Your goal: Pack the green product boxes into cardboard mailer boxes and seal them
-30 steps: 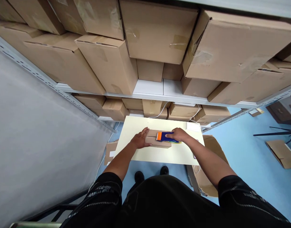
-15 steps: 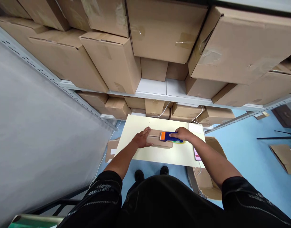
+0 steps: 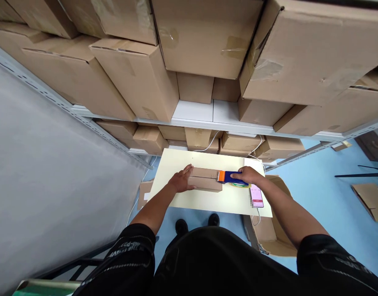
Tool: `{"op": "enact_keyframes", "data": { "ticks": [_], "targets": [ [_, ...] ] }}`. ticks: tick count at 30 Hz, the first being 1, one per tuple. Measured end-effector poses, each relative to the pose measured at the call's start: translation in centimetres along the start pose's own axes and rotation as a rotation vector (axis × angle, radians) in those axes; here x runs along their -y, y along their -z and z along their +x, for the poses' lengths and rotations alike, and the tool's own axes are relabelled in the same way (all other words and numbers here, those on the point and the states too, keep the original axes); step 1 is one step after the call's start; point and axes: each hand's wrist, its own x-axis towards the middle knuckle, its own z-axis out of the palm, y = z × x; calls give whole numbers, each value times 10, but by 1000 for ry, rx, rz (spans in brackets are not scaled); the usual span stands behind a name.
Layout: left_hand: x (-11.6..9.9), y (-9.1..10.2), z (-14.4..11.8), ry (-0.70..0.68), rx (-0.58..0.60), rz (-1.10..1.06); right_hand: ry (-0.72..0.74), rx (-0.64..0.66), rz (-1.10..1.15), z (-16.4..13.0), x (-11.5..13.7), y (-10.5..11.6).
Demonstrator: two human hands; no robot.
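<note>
A small brown cardboard box [image 3: 205,184] lies on the pale yellow table, a seam running along its top. My left hand [image 3: 180,181] grips its left end, thumb on the near side and fingers on the far side. In my right hand [image 3: 248,175] is a blue tape dispenser [image 3: 230,177] with an orange front, its head at the box's right end. Part of a tape roll shows yellow and green beneath the dispenser. Whether tape sticks to the seam is too small to tell.
A phone [image 3: 256,196] with a pink screen and a cable lies on the table [image 3: 164,164], right of the box. Behind stand shelves [image 3: 195,113] packed with cardboard boxes. An open carton [image 3: 269,234] sits on the floor at right. A grey wall [image 3: 47,172] rises on the left.
The tape dispenser in my right hand has moved right, from over the box's top to its right end. My left hand stays on the box's left end. The phone is now more exposed.
</note>
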Motion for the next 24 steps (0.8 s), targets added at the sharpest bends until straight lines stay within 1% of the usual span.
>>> {"op": "enact_keyframes", "data": {
  "ticks": [6,10,14,19,24],
  "targets": [
    [1,1,1,-4,-4,10,-25,-14,37,-11,-46,8],
    [1,1,2,-1,-5,19,-56,0,23,-21,-63,15],
    [3,-1,3,-15,-28,17,-56,11,-48,-21,-65,12],
    [6,-3,3,-27,-31,5,-38,-6,-187,-7,-60,1],
    [5,-2,3,-10,-20,8,-64,-2,-257,3,-53,-7]
  ]
}}
